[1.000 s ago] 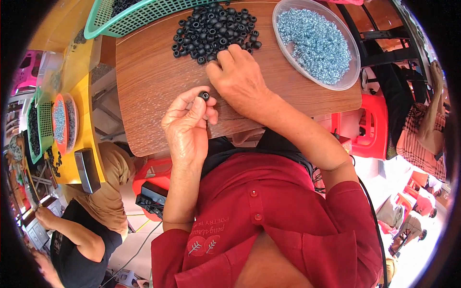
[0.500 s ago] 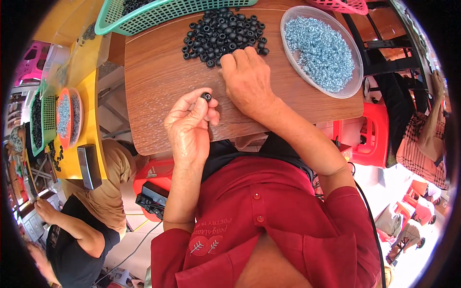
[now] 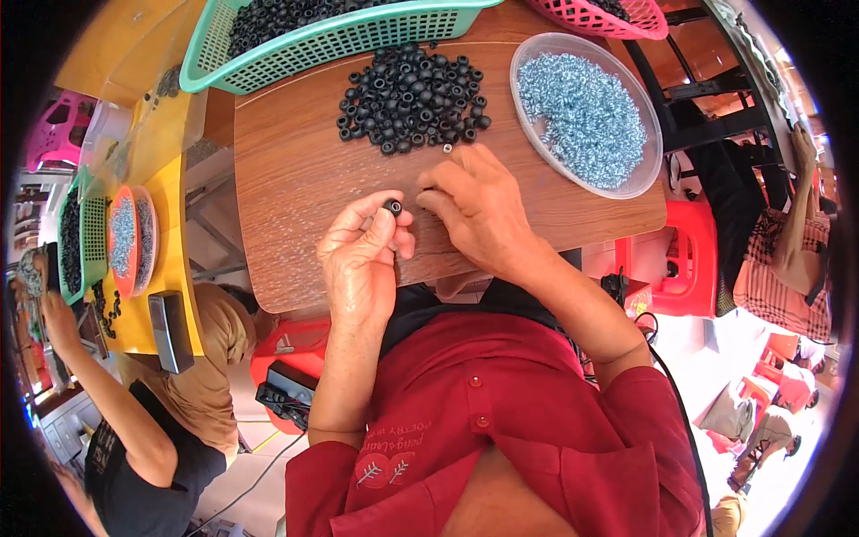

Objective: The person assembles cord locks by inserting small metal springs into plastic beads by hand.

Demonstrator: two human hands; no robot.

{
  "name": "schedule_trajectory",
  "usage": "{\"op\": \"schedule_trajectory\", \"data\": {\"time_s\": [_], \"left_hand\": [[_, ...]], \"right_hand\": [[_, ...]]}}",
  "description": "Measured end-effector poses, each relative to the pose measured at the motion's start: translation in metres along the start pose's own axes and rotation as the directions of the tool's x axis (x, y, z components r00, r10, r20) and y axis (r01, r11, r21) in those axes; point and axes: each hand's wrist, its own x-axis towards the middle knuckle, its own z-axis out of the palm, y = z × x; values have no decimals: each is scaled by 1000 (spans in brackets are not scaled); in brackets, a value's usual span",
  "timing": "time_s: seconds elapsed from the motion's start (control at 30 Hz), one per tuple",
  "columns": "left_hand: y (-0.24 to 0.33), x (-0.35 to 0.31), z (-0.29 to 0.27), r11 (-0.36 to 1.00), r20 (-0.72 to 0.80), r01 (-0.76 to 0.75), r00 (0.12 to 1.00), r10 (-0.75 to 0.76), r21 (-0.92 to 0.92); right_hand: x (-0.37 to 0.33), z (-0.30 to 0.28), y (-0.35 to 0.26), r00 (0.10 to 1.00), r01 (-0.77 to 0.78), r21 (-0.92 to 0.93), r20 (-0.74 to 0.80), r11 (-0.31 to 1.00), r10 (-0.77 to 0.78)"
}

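My left hand is closed, pinching a small round black hollow piece between thumb and fingertips, its opening showing. Just to the right, my right hand hovers over the table with curled fingers, thumb and forefinger pressed together. Whatever sits in that pinch is too small to make out. A tiny silvery piece shows by the far knuckles of this hand; I cannot tell if it is held or lies on the table. Beyond the hands is a heap of similar black hollow pieces.
A clear round tub of tiny shiny bluish pieces stands right. Behind are a green basket of black pieces and a pink basket. At left, another person sits by a yellow table; a red stool stands right.
My right hand has drawn back from the black heap toward my left hand, and its thumb now shows. The left hand keeps its black piece. The view has tilted slightly, showing more of the baskets.
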Motion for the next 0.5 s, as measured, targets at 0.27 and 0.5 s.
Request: {"op": "schedule_trajectory", "data": {"time_s": [0.27, 0.5], "left_hand": [[-6, -3, 13, 998, 49, 55, 997, -54, -26], [-10, -8, 21, 996, 65, -31, 998, 26, 78]], "right_hand": [[-2, -19, -11, 911, -379, 656, 141, 653, 387], [-6, -31, -19, 886, -431, 767, 259, 476, 386]]}}
